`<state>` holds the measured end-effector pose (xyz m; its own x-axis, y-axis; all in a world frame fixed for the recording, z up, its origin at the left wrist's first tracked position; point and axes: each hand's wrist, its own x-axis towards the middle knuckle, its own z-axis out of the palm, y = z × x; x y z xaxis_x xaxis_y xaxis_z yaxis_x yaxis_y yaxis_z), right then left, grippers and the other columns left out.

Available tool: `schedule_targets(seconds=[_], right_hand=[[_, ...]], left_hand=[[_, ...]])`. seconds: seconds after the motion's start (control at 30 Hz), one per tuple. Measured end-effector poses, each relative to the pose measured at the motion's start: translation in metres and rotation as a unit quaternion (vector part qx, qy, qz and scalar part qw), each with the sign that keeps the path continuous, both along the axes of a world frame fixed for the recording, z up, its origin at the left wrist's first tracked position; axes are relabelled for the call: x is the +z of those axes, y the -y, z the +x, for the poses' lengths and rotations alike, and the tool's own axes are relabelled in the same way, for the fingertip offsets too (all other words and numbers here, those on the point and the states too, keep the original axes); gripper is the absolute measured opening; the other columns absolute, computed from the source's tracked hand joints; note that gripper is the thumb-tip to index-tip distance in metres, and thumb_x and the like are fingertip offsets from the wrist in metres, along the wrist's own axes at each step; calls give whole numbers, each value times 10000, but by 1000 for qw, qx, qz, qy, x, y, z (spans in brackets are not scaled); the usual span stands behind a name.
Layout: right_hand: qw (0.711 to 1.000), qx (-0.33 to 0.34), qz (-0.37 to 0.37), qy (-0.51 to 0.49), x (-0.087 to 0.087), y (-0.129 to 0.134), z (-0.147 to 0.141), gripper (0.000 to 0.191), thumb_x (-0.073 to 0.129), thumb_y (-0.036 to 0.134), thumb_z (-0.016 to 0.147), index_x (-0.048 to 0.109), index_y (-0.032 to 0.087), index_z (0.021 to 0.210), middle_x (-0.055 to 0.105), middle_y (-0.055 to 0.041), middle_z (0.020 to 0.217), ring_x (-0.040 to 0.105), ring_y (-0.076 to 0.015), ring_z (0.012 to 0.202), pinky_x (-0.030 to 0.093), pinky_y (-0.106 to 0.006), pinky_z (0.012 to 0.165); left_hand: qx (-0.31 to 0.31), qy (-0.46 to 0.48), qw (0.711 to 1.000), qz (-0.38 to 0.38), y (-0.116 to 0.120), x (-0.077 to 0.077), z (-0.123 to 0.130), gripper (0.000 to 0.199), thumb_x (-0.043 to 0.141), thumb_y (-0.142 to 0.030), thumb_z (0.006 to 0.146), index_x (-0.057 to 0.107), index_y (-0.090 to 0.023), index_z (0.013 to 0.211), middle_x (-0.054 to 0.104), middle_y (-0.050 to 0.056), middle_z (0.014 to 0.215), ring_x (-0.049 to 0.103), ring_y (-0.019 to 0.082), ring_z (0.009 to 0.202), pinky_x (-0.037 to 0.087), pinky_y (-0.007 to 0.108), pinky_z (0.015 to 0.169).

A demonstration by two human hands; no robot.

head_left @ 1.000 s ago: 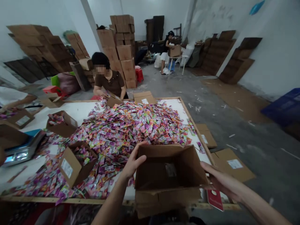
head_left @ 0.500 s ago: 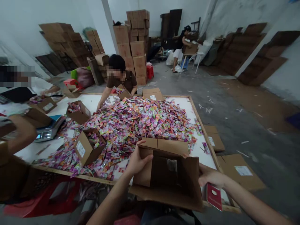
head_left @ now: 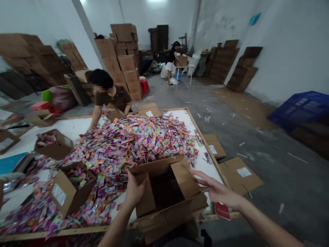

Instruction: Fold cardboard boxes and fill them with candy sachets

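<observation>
An open cardboard box (head_left: 177,216) sits at the table's near edge, tilted a little, its dark inside showing nothing I can make out. My left hand (head_left: 135,190) grips its left side, thumb over the left flap. At the right flap, my right hand (head_left: 212,187) has its fingers stretched out and apart, the fingertips by the flap's edge. Beyond the box spreads a heap of small pink and purple packets (head_left: 138,137). A red card (head_left: 222,211) lies below my right hand at the table edge.
Packet-filled boxes stand left (head_left: 53,144) and nearer (head_left: 73,188). Across the table a person (head_left: 110,92) reaches into the heap. Flattened cartons (head_left: 240,175) lie right of the wooden table rim (head_left: 217,164). Another person (head_left: 172,61) works far back near stacked boxes (head_left: 130,67).
The view has swung right. The box's side flaps now show folded at its opening. My right hand has moved from gripping the box's right side to open fingers beside the right flap.
</observation>
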<state>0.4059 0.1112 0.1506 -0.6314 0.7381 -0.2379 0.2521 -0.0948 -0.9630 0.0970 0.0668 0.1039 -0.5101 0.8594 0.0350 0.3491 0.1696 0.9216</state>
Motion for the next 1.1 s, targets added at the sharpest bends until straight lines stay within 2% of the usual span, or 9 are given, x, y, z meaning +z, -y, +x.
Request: schedule_targets(seconds=[0.07,0.17,0.37,0.43,0.57,0.67,0.77,0.9,1.1], right_hand=[[995,-65,69,37,-3,14,-3,558,769,593,589,736,240,1020,429,-124,1440,364,-356,1342,343,-452,1045],[977,-176,104,64,-17,22,-17,379,759,552,596,667,187,550,542,-146,1307,477,-367,1228,368,-452,1015],[968,-201,137,61,-25,12,-32,345,713,507,631,608,200,515,664,-109,966,584,-305,1029,446,-391,894],[958,-231,153,73,-29,8,-37,319,708,514,626,642,202,605,648,-79,837,602,-277,908,472,-374,816],[926,-303,203,103,-50,0,-45,366,702,549,589,611,194,604,581,-70,770,571,-263,799,473,-386,756],[907,-336,230,102,-67,-5,-44,390,716,561,556,592,202,643,557,-75,822,551,-282,872,461,-409,803],[907,-345,228,85,-76,-6,-40,462,741,543,534,528,218,784,555,-51,875,547,-271,909,459,-401,809],[924,-330,185,58,-80,-6,-43,583,753,489,526,452,229,952,553,-29,952,560,-239,897,467,-381,806],[952,-278,129,-6,-76,-13,-46,542,710,463,573,443,225,980,555,-53,983,577,-239,880,489,-385,798]], left_hand=[[8,-13,1000,5,3,-3,6,502,582,-357,630,451,-182,1081,602,130,1092,578,287,1080,414,460,991],[23,-23,999,27,10,-2,14,360,550,-344,617,496,-213,948,638,104,984,606,292,1003,447,460,935],[-146,-5,989,-33,-11,58,-12,359,558,-496,686,564,-202,891,667,60,877,624,239,866,475,350,776],[-279,-103,950,-95,-34,88,-18,393,536,-564,718,620,-194,820,674,49,815,616,222,808,451,322,741],[-494,-254,802,-220,-72,122,0,520,490,-688,711,655,-195,703,680,54,740,616,238,740,431,322,672],[-549,-220,781,-201,-74,120,23,720,646,-681,579,638,-215,1128,682,80,1143,607,299,1025,458,354,839],[-546,-194,792,-192,-49,107,37,1209,709,-708,462,281,-206,1475,438,155,1464,449,367,1276,370,464,1025],[-477,-370,763,-231,-7,79,51,1510,745,-738,266,63,-250,1522,136,266,1563,150,525,1383,58,750,1026],[-354,-462,777,-240,11,55,68,1456,763,-663,316,90,-197,1519,81,312,1552,59,527,1396,63,693,1062]])
